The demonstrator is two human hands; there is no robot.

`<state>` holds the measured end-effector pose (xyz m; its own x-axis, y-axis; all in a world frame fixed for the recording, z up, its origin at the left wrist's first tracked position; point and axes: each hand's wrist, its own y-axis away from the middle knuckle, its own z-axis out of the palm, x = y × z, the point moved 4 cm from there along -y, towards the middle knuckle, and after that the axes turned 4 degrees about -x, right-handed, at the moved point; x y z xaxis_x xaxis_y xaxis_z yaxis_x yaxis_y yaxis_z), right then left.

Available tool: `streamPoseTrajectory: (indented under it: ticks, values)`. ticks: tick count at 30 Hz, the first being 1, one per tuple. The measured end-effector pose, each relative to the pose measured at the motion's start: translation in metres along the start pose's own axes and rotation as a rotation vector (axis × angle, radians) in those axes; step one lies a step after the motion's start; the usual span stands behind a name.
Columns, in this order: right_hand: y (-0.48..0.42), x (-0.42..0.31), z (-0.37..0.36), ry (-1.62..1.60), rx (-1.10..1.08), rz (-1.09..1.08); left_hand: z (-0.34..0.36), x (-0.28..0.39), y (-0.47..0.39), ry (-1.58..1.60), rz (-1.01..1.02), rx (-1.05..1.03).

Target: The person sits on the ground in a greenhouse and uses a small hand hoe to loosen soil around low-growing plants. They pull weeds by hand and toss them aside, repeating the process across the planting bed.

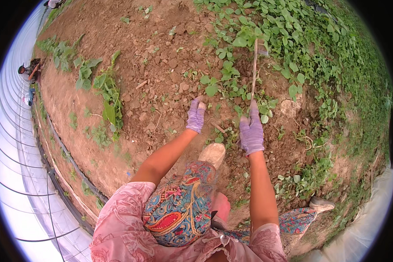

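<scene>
My right hand [251,134], in a purple knit glove, grips the lower end of a thin wooden handle [255,68]. The handle points away from me. At its far end a metal blade [263,51] shows partly among green leaves, so the kind of hand tool is not certain. Over loose brown soil [170,78], my left hand [196,114] has its fingers bent downward, and whether they pinch anything is not visible. Leafy weeds [227,70] grow just ahead of both hands. A short stick [218,127] lies on the ground between them.
Dense green weeds [314,42] cover the right side. Wilting pulled plants [109,98] lie at the left, near a black hose [75,165]. White plastic sheeting [16,154] on hoops curves along the left. A person [31,70] crouches far left. My shoe [213,154] rests below my hands.
</scene>
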<state>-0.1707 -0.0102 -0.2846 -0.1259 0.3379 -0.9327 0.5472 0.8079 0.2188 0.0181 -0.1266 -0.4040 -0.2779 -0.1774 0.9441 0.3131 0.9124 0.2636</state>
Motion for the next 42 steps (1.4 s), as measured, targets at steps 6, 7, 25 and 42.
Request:
streamPoseTrajectory:
  ticks: [6, 7, 25, 42]
  values:
    - [0.05, 0.032, 0.025, 0.217, -0.36, 0.401, 0.0, -0.006, -0.006, 0.213, -0.19, 0.033]
    - [0.063, 0.042, 0.024, 0.192, -0.374, 0.359, -0.004, -0.005, -0.008, 0.16, -0.138, 0.033]
    - [0.072, 0.01, 0.004, 0.195, -0.382, 0.336, -0.006, 0.03, -0.006, 0.352, -0.316, 0.042]
    - [0.143, 0.058, -0.092, 0.231, 0.175, 0.226, 0.108, 0.152, -0.094, -1.047, 0.198, -0.853]
